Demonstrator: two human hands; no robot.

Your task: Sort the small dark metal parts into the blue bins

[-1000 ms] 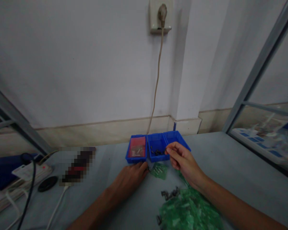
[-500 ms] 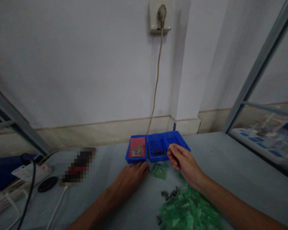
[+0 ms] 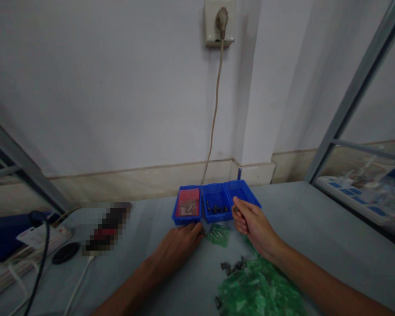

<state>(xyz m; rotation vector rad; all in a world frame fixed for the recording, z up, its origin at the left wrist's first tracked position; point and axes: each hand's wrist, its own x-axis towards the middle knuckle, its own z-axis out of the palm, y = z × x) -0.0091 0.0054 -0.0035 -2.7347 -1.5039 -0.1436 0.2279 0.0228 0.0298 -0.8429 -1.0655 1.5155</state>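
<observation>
Close by, a heap of green plastic (image 3: pixel 263 292) lay unmoved on the table (image 3: pixel 184 287), with loose metal parts (image 3: pixel 232 266) along its edge. Beyond it, a small green packet (image 3: pixel 219 235) lay next to the left hand (image 3: pixel 182 239), which had stayed palm down; a metal bit (image 3: pixel 203 231) showed at its fingertips, but whether pinched or merely touched I could not tell. What had changed was the right hand (image 3: pixel 255 224): a second earlier its fingertips were at the edge of the middle blue bin (image 3: pixel 213 192); now they had drawn back slightly, thumb raised, fingers curled around a small piece (image 3: pixel 236 210), only partly visible. For the work in hand, I judged that the piece had settled deeper into the grip rather than been let go. Farther on, dark parts (image 3: pixel 217 210) lay in the middle blue bin, a red packet (image 3: pixel 189 195) sat in the left blue bin (image 3: pixel 186 220), and the right blue bin (image 3: pixel 238 191) stood partly behind the right hand
</observation>
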